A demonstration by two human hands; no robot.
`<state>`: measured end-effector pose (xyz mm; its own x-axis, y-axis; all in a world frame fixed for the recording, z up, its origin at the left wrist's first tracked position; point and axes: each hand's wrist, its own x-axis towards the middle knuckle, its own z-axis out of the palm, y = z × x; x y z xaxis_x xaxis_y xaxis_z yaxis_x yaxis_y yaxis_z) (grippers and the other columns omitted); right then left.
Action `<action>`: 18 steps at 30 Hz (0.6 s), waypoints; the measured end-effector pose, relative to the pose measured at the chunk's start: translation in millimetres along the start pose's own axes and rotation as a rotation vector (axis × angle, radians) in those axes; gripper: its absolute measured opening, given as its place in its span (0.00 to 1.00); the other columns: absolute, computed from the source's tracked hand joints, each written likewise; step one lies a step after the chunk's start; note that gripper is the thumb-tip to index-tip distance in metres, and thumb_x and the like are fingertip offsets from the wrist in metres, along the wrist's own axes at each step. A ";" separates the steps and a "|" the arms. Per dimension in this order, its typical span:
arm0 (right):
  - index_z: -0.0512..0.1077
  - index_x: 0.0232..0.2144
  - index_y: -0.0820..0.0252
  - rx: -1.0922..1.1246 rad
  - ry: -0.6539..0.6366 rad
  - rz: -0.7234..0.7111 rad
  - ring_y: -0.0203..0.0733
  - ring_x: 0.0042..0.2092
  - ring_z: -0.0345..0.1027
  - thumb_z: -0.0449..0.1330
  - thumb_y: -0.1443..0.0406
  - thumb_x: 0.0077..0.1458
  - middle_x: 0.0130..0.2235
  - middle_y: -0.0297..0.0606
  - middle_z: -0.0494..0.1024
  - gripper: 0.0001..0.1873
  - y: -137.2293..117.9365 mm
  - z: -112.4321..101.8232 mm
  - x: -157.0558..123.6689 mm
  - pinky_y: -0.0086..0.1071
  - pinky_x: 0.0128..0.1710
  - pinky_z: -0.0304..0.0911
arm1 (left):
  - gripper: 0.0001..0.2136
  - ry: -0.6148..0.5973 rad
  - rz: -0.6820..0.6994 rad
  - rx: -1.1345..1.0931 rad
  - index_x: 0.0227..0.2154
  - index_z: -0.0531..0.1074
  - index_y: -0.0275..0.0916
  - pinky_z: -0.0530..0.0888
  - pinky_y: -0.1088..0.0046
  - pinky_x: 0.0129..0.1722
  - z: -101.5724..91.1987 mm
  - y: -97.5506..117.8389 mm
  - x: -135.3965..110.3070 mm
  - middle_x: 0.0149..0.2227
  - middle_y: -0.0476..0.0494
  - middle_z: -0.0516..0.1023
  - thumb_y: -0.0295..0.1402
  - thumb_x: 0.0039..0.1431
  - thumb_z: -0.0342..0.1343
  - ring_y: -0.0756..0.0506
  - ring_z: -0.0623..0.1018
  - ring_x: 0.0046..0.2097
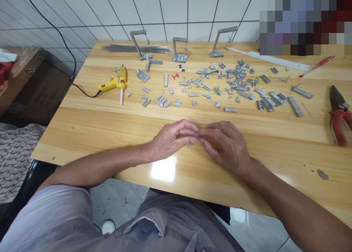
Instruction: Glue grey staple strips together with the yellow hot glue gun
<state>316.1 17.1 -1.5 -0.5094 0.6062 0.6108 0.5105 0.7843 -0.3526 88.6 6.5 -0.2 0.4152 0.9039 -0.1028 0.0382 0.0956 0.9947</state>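
Note:
My left hand (173, 138) and my right hand (224, 145) meet near the front middle of the wooden table (110, 134). Both pinch one small grey metal staple piece (196, 134) between their fingertips, with the fingers curled. Several loose grey staple strips (236, 83) lie scattered across the table beyond my hands. Three bent staple-built frames (179, 48) stand upright near the far edge.
A yellow glue gun (115, 82) with a black cord lies at the left. Red-handled pliers (340, 114) rest at the right edge. A bundle of thin wires (121, 48) lies at the back left, a white strip (275, 60) and red pen (316, 66) at the back right. A cardboard box (30, 83) stands left.

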 end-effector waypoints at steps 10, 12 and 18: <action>0.75 0.45 0.53 0.022 0.036 -0.024 0.40 0.40 0.76 0.65 0.69 0.64 0.39 0.36 0.83 0.09 -0.7 1.7 0.6 0.37 0.39 0.65 | 0.14 0.011 -0.078 -0.082 0.40 0.74 0.38 0.77 0.75 0.35 2.3 3.4 1.5 0.32 0.49 0.83 0.37 0.58 0.71 0.52 0.80 0.30; 0.75 0.44 0.53 0.030 0.041 -0.024 0.41 0.39 0.76 0.65 0.70 0.63 0.38 0.36 0.83 0.09 -0.4 1.1 0.2 0.37 0.39 0.65 | 0.13 0.040 -0.094 -0.032 0.37 0.75 0.37 0.74 0.77 0.31 1.9 4.8 0.7 0.29 0.50 0.81 0.37 0.56 0.71 0.53 0.76 0.28; 0.74 0.44 0.52 0.003 0.021 0.003 0.41 0.39 0.77 0.65 0.69 0.64 0.38 0.36 0.83 0.07 -1.4 -2.6 1.5 0.37 0.39 0.67 | 0.11 0.032 -0.035 0.108 0.39 0.81 0.37 0.73 0.77 0.30 -2.2 4.8 -1.7 0.31 0.46 0.84 0.41 0.63 0.66 0.53 0.74 0.28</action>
<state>316.4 16.5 1.7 -0.4927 0.6059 0.6246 0.5099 0.7827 -0.3569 86.1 6.4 4.7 0.3824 0.9139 -0.1362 0.1503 0.0839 0.9851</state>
